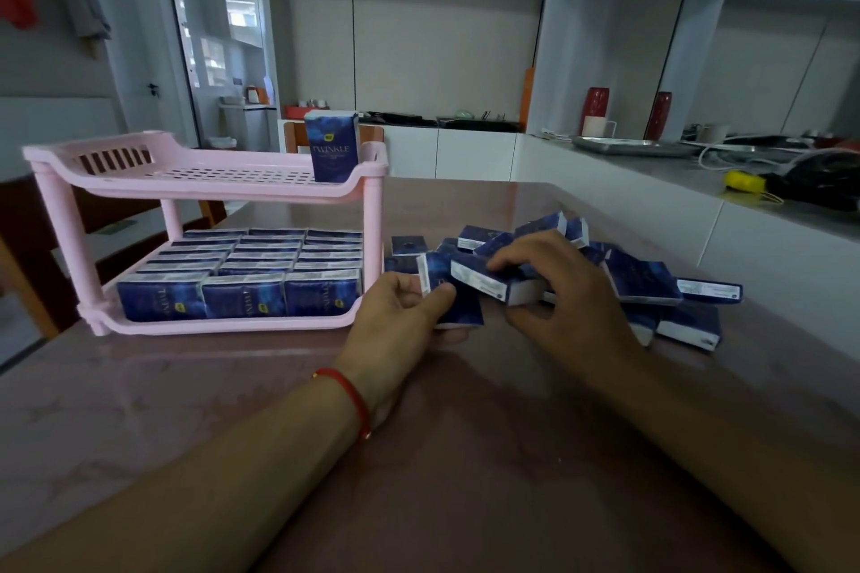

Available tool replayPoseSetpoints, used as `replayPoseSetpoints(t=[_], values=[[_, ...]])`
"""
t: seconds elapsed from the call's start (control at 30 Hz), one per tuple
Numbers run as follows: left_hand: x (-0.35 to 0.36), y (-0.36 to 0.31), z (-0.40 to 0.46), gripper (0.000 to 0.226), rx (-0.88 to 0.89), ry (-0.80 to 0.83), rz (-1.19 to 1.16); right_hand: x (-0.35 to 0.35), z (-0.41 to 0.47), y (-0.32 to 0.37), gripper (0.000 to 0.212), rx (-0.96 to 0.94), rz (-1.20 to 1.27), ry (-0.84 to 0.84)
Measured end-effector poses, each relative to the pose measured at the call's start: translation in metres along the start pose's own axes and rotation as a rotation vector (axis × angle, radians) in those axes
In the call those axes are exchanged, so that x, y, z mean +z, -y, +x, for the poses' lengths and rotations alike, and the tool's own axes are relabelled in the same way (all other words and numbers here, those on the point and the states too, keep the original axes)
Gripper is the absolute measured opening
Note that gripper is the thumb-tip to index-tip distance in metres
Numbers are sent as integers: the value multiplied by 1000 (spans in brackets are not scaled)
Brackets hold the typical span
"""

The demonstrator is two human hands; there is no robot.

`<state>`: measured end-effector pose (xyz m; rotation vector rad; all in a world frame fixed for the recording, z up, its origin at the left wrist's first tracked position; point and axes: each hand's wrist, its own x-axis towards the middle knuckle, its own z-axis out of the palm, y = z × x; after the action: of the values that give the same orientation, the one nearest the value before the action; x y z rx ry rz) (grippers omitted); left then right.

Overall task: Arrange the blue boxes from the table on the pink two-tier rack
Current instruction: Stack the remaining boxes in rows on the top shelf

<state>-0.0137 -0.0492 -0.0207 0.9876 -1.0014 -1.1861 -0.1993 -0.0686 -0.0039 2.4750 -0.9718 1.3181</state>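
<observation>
Boxes (647,279) lie heaped on the bench's right side, beside the pink rack (204,172). My left hand (395,316) pinches one box (458,302) standing near upright; my right hand (563,288) grips another box (488,279), long axis running left to right. I judge them light, stiff cardboard, best held across the broad faces.

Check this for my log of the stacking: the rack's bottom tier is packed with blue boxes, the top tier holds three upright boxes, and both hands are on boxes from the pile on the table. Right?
Not quite. In the head view the top tier of the pink rack holds one upright box, not three. The rest stands: the bottom tier is packed with blue boxes, and the left hand and right hand each hold a box at the pile.
</observation>
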Motion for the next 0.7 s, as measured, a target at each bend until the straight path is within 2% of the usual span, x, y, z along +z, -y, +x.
replayPoseSetpoints(t=[0.17, 0.3, 0.4, 0.47, 0.57, 0.7], values=[[-3, -4, 0, 14, -35, 61, -55, -6, -2, -7, 19, 39, 102, -25], [-3, -8, -1, 29, -124, 157, -103, -10, -2, -6, 27, 152, 441, 136], [-5, -4, -3, 43, -67, 318, -3, -13, 1, -4, 31, 128, 483, 253], [-7, -4, -2, 44, -81, 363, 7, -14, 1, -4, 33, 143, 467, 269], [-9, -3, 0, 46, -48, 339, 42, -17, 1, -7, 45, 281, 508, 220], [-9, 2, 0, 44, 181, 240, 274, -23, -2, -11, 45, 456, 751, 293]])
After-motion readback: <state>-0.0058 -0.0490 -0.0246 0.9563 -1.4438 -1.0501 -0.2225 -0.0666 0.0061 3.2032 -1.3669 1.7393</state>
